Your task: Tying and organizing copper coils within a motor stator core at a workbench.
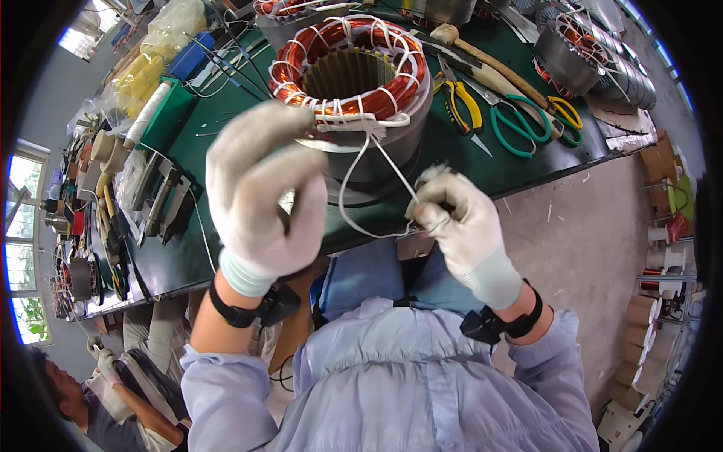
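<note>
A motor stator (399, 162) stands upright on the bench in front of me, its orange-red copper winding (407, 79) bound with white lacing. White cord (352, 215) runs from the knot at its near rim in two strands, one straight and one in a slack loop. The strands meet at my right hand (459, 218), whose gloved fingers pinch them. My left hand (263, 192), gloved too, is raised at the winding's near left side, its fingers curled and blurred. A thin, shiny piece pokes out by its fingertips; its kind cannot be made out.
Right of the stator lie yellow-black pliers (461, 105), green-handled scissors (520, 128) and a wooden-handled mallet (497, 64). Another wound stator (568, 60) sits farther right. Tools and a green box (167, 113) crowd the left. A person (113, 399) sits at lower left.
</note>
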`<state>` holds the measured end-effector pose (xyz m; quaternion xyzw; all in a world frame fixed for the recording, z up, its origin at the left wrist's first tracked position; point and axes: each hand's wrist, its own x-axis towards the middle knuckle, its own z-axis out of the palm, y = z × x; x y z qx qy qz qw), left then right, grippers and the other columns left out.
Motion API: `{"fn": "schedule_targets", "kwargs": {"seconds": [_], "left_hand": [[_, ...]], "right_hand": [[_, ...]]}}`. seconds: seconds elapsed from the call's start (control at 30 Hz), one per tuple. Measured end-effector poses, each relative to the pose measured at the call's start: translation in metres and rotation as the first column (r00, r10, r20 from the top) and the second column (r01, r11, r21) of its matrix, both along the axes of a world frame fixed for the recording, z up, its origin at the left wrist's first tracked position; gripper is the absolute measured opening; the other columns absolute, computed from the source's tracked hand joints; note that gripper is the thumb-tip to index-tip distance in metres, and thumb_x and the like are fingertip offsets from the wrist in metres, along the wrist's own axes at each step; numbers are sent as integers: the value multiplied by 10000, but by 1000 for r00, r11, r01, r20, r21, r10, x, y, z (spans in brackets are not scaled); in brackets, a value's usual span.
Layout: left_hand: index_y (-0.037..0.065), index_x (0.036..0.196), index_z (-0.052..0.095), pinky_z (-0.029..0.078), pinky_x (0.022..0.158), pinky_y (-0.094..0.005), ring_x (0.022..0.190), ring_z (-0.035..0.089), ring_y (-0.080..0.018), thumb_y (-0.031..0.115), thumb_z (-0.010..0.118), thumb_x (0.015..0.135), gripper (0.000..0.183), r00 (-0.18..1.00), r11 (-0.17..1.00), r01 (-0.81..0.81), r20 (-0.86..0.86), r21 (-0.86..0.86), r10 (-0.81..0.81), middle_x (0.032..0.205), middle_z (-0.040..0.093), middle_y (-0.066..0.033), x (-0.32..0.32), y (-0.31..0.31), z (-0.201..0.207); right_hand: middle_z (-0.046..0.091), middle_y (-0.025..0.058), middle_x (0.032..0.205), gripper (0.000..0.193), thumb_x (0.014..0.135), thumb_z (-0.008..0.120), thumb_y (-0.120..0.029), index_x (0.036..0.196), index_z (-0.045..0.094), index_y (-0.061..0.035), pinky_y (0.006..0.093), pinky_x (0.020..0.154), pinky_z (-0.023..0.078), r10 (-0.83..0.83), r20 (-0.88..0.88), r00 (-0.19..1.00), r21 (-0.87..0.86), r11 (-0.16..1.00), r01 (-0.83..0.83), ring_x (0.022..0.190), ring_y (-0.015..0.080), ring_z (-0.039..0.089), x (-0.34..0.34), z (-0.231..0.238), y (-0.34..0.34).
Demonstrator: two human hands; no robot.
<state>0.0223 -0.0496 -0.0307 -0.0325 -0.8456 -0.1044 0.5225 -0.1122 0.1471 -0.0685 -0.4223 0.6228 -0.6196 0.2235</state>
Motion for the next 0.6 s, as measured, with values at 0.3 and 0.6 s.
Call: {"fn": "schedule_targets", "kwargs": {"seconds": [0.3, 0.6], "left_hand": [[90, 1152, 718, 472, 936, -455, 921, 651, -291, 209, 662, 930, 258, 959, 982, 25, 282, -186, 29, 940, 714, -75, -38, -21, 27], [8, 1192, 609, 518, 782, -313, 842, 624, -187, -17, 667, 860, 339, 970, 743, -124, 238, 658, -50, 1075, 670, -157, 15, 68, -42]], "right_hand": [[536, 4, 950, 375, 1020, 628, -425, 974, 546, -62, 216, 646, 376, 297, 435, 850, -416, 904, -103, 736, 65, 418, 18, -1, -28], [581, 39, 1027, 278, 1059, 590, -313, 1026, 553, -40, 186, 659, 359, 336, 519, 786, -377, 915, -142, 726, 36, 405, 11, 3, -14]]}}
